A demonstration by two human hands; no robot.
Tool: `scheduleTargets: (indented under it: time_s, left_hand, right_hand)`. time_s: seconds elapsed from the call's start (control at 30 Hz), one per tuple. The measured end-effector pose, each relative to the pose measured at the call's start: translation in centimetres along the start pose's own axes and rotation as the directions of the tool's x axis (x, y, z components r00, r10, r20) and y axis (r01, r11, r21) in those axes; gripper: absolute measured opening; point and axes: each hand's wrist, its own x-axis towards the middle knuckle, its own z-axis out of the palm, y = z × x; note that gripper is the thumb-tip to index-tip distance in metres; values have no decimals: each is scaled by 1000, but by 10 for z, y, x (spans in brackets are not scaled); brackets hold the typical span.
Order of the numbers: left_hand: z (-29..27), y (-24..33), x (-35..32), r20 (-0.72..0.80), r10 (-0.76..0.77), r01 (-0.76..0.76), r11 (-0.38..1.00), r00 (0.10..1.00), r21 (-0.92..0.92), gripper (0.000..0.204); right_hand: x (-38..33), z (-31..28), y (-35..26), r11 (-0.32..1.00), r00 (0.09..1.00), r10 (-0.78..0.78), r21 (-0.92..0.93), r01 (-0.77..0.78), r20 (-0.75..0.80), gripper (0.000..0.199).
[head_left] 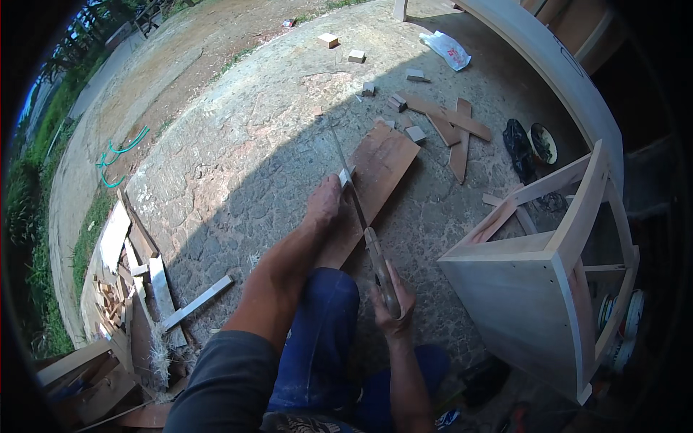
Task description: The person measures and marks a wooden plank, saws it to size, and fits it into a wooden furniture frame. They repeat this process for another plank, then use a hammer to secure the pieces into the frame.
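Saw [351,189] gripped by its handle in my closed right hand [391,303], my left hand [325,204] pressing a small block [345,177] (fingers curled) onto the plank [375,184] beside the blade.

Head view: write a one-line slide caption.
Right hand saws a small wood block steadied by left hand on a plank.

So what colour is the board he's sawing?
Reddish-brown board, seen best in the head view.
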Motion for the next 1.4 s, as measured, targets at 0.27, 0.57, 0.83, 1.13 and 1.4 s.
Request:
scheduleTargets:
  time_s: [0.27, 0.57, 0.83, 1.13, 1.4]
  left_hand:
    - [-9, -5, -8, -43, -32, 32, 999, 999, -2, 25]
    - [-2, -10, -1, -2, 14, -14, 1000, 1000, 19, 23]
    - [-12, 1, -9, -45, -32, 33, 999, 998, 8, 23]
    - [-13, -7, -9, -41, -47, 47, 999, 998, 15, 25]
    - [-8, 12, -4, -22, -21, 22, 999, 1000, 30, 26]
  right_hand:
    - [-70, -46, -24, 994, 989, 97, -59, -91, 109, 55]
    - [-38, -23, -7, 988, 988, 126, -99, -118, 85, 56]
    - [-9, -13, -17, 971, 960, 237, -22, -236, 149, 53]
    - [-92, -64, -11, 993, 983, 94, -85, -81, 157, 54]
    - [60, 27, -5, 985, 991, 117, 122, -123, 58, 52]
